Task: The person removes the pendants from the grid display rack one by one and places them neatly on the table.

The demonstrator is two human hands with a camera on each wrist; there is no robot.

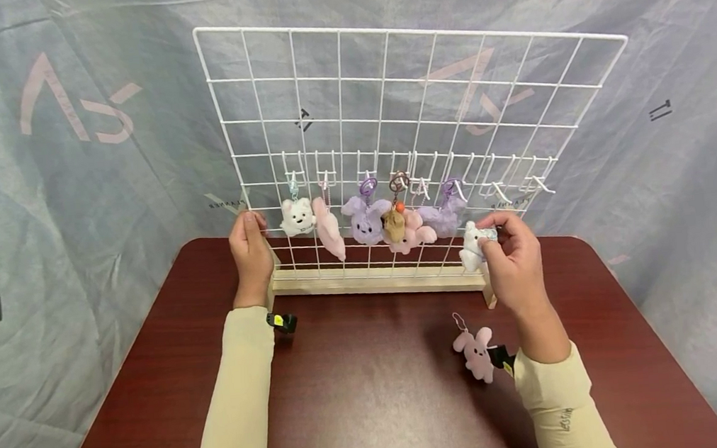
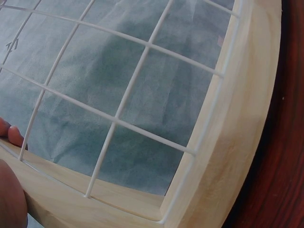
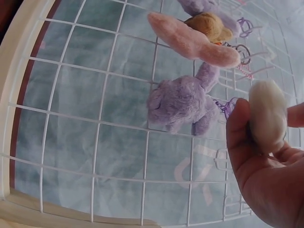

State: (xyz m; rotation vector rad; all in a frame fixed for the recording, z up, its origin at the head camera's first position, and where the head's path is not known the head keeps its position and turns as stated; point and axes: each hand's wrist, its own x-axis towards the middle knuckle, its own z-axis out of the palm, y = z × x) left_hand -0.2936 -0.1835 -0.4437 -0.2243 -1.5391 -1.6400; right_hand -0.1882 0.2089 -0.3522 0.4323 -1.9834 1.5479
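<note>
At the left side of a white wire grid rack (image 1: 381, 119), my left hand (image 1: 251, 258) grips its wooden frame (image 2: 247, 104); a thumb and fingertips show on either side of it in the left wrist view. My right hand (image 1: 518, 260) pinches a white plush keychain (image 1: 472, 246) before the right end of the grid, below two bare hooks (image 1: 499, 190). Nearest to it hangs a purple plush keychain (image 3: 180, 102). In the right wrist view the white plush (image 3: 267, 116) sits between thumb and fingers. A pink bunny keychain (image 1: 477, 356) lies on the table beside my right wrist.
Several plush keychains hang in a row on hooks: a white bear (image 1: 297, 217), a pink one (image 1: 329, 230), a purple bunny (image 1: 367, 219), a brown one (image 1: 393, 226) and another pink one (image 1: 412, 233). The rack's wooden base (image 1: 370, 281) stands on a dark red table (image 1: 360, 394); grey sheets hang behind.
</note>
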